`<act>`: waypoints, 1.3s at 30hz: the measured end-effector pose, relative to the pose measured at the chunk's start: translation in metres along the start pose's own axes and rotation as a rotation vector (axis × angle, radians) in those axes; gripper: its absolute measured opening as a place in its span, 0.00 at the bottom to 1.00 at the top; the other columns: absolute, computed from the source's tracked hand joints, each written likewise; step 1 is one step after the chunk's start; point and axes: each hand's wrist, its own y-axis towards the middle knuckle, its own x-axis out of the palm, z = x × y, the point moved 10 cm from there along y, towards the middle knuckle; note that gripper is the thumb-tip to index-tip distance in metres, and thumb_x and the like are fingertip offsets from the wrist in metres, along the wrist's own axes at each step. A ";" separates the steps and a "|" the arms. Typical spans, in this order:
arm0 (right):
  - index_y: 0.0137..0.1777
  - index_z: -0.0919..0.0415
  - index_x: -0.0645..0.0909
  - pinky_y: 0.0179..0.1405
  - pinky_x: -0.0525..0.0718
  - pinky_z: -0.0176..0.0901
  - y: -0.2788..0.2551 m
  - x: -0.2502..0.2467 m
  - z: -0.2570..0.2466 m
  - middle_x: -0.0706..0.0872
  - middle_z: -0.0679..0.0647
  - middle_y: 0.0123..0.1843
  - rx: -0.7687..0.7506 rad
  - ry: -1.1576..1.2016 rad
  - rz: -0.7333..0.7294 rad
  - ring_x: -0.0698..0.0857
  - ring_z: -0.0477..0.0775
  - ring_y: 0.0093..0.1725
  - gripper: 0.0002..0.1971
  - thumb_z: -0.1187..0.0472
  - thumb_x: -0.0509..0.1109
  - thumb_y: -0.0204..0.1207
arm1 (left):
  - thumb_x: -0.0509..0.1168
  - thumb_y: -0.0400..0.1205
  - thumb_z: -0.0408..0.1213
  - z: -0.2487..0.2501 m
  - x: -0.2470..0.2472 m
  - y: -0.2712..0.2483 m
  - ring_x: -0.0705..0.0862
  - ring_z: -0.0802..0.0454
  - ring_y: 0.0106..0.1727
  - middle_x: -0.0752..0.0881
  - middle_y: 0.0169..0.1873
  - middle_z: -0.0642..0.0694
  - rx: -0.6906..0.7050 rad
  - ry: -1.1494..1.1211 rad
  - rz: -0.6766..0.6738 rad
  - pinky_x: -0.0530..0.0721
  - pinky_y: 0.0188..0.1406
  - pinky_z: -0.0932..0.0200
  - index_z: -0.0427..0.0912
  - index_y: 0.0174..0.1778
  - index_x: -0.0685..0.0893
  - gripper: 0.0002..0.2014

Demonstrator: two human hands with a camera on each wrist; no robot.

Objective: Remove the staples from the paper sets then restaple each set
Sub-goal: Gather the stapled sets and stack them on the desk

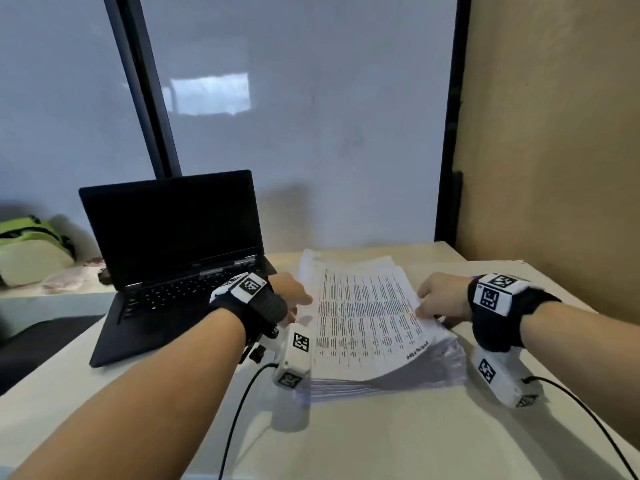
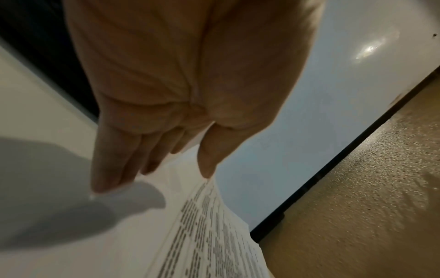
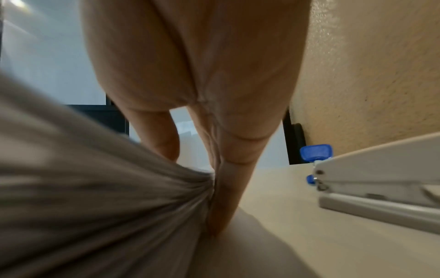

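paper stack (image 1: pixel 377 327): a thick pile of printed sheets lies on the pale table (image 1: pixel 381 438), just right of the laptop; the top sheet carries rows of small print in a table layout, its text running sideways to the wearer.
top sheets: lifted and bowed above the rest of the pile, held at both side edges.
left hand (image 1: pixel 289 294): at the left edge of the stack; in the left wrist view the thumb (image 2: pixel 209 159) lies on the printed side and the fingers (image 2: pixel 112 159) lie nearly straight under the raised paper, so the sheet edge sits pinched between them.
right hand (image 1: pixel 440 299): at the right edge of the stack; in the right wrist view the fingers (image 3: pixel 228 184) run down along the pile's side to the table, the thumb (image 3: pixel 159 135) over the top, the paper edges gathered between them.
stapler (image 3: pixel 381 180): grey-white, with a blue part at its near end, on the table just right of the right hand; shown only in the right wrist view.
laptop (image 1: pixel 173 244): black, open, screen dark, on the table's left part.
bag (image 1: pixel 31 247): green and cream, far left on a lower surface.
backdrop: frosted glass panel (image 1: pixel 294 116) with dark frames behind the table, a tan textured wall (image 1: pixel 554 133) at right.
wrist rigs: black straps with white marker blocks on both wrists, black cables trailing off.
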 end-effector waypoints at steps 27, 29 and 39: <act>0.68 0.71 0.73 0.38 0.74 0.42 -0.071 0.043 0.042 0.84 0.70 0.56 0.113 0.835 -0.023 0.80 0.61 0.45 0.23 0.51 0.56 0.87 | 0.63 0.85 0.45 -0.058 0.031 -0.056 0.86 0.33 0.48 0.72 0.71 0.22 -0.126 -0.203 -0.323 0.85 0.40 0.44 0.27 0.77 0.60 0.32; 0.70 0.75 0.71 0.36 0.70 0.42 -0.070 0.044 0.046 0.80 0.67 0.48 0.134 0.845 0.000 0.75 0.59 0.40 0.25 0.52 0.56 0.87 | 0.66 0.83 0.45 -0.055 0.034 -0.061 0.86 0.34 0.53 0.70 0.74 0.25 -0.097 -0.192 -0.333 0.86 0.47 0.44 0.28 0.79 0.60 0.36; 0.55 0.60 0.66 0.38 0.74 0.41 -0.080 0.038 0.062 0.72 0.62 0.43 0.163 0.842 -0.041 0.72 0.58 0.36 0.07 0.62 0.55 0.79 | 0.68 0.82 0.48 -0.051 0.011 -0.062 0.82 0.32 0.63 0.65 0.78 0.29 -0.021 0.146 -0.228 0.76 0.70 0.37 0.35 0.83 0.57 0.39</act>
